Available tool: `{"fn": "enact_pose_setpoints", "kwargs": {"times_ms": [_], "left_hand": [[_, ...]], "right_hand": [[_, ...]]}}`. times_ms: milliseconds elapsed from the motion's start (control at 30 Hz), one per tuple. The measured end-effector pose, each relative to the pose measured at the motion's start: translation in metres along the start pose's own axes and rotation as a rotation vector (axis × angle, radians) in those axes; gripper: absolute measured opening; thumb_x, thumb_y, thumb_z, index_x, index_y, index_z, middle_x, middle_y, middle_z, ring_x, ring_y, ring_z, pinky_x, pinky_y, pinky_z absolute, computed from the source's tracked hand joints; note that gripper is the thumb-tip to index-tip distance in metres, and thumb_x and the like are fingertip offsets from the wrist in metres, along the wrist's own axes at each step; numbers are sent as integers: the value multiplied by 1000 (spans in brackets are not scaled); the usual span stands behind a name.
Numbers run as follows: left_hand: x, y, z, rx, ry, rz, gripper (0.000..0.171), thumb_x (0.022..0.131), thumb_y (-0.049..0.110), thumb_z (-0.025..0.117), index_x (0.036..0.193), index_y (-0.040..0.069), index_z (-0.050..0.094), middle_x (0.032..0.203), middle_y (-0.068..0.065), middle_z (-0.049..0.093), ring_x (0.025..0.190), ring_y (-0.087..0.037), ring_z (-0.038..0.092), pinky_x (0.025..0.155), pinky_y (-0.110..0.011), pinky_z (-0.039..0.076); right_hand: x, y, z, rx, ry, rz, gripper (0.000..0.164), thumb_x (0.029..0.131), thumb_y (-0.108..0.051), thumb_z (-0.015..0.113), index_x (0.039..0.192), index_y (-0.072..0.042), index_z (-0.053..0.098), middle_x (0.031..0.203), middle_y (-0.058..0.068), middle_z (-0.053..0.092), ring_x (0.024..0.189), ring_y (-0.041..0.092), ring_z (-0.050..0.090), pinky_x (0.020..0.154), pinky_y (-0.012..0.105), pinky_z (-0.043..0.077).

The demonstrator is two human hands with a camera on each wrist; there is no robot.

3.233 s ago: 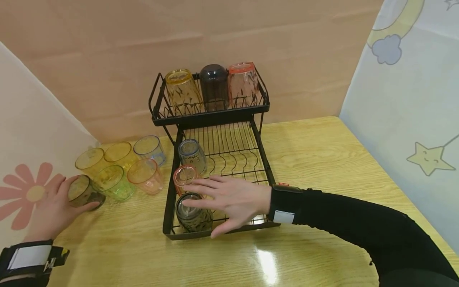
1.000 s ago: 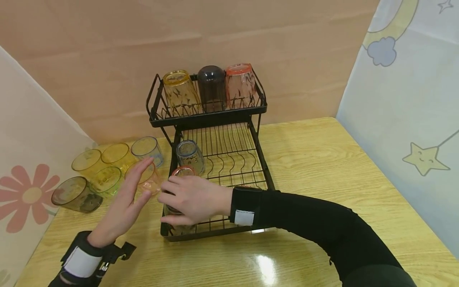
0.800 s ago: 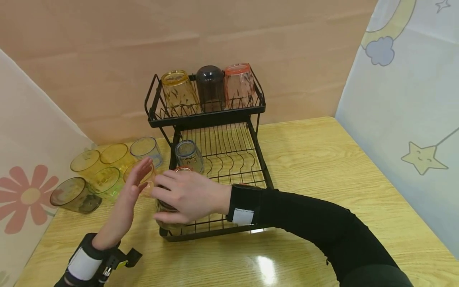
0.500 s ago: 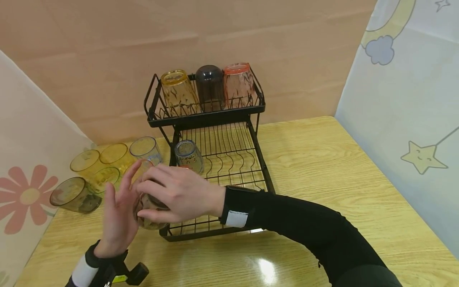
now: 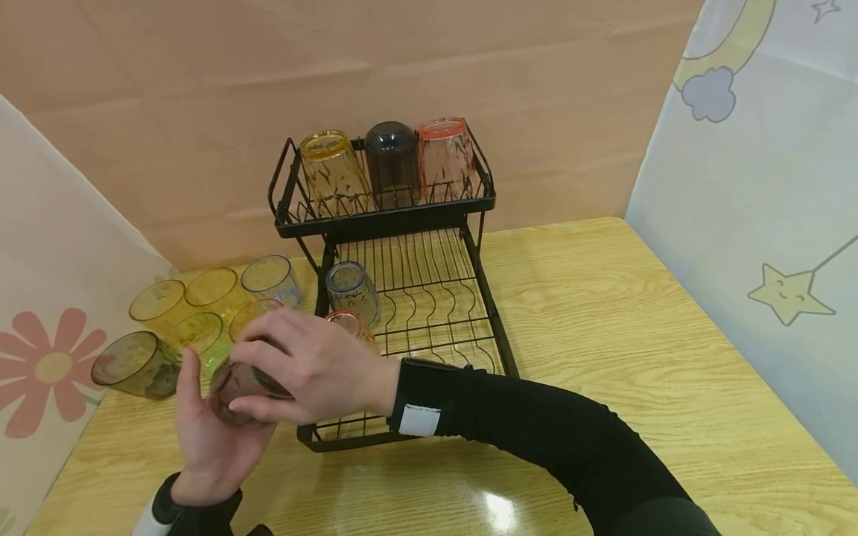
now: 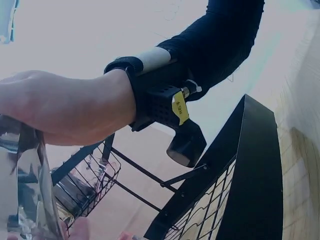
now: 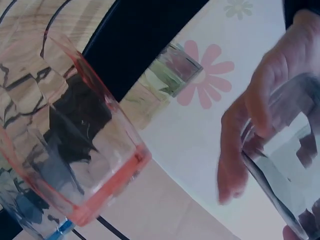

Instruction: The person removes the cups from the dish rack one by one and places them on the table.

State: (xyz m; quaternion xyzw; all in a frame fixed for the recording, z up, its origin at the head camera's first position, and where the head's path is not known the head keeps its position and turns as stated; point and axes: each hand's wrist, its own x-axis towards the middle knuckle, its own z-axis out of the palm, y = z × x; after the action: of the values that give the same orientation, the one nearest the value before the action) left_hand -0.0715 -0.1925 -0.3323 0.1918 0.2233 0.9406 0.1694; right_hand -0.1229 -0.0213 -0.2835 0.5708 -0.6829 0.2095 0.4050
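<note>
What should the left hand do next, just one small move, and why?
Probably curl the left hand around the smoky gray glass: the right hand grips it right at the left's open palm, where the thumb stands raised.

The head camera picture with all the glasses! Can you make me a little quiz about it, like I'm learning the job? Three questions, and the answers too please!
1. How many glasses sit on the top shelf of the rack?
2. True or false: the right hand holds a glass.
3. What colour is the middle glass up on that shelf? a) green b) dark grey c) bright blue

Key: 1. three; 2. true; 3. b
</note>
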Motion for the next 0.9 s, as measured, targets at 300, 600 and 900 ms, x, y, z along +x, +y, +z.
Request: {"fn": "enact_pose_setpoints", "kwargs": {"times_ms": [300, 600, 900], "left_hand": [[1, 0, 5, 100, 9, 138, 70, 108, 34, 8, 109, -8, 64, 83, -16, 68, 73, -24, 64, 68, -34, 49], [-24, 25, -23, 479, 125, 192, 50, 107, 17, 10, 130, 1, 52, 112, -12, 65, 93, -22, 67, 74, -32, 55], [-34, 60, -45, 903, 187, 224, 39, 105, 0, 23, 123, -1, 57, 103, -2, 66, 81, -9, 64, 62, -19, 51]], "right_hand": [[-6, -1, 9, 93, -110, -10, 52, 92, -49, 62, 117, -4, 59, 122, 12, 53, 114, 18, 50, 105, 21, 31], [-33, 8, 0, 179, -450, -90, 66, 96, -50, 54, 142, -4, 45, 146, 17, 39, 137, 24, 35, 115, 29, 13], [-67, 18, -28, 130, -693, -194, 66, 100, -53, 40, 149, -9, 37, 153, 14, 33, 142, 25, 28, 116, 35, 15]]}}
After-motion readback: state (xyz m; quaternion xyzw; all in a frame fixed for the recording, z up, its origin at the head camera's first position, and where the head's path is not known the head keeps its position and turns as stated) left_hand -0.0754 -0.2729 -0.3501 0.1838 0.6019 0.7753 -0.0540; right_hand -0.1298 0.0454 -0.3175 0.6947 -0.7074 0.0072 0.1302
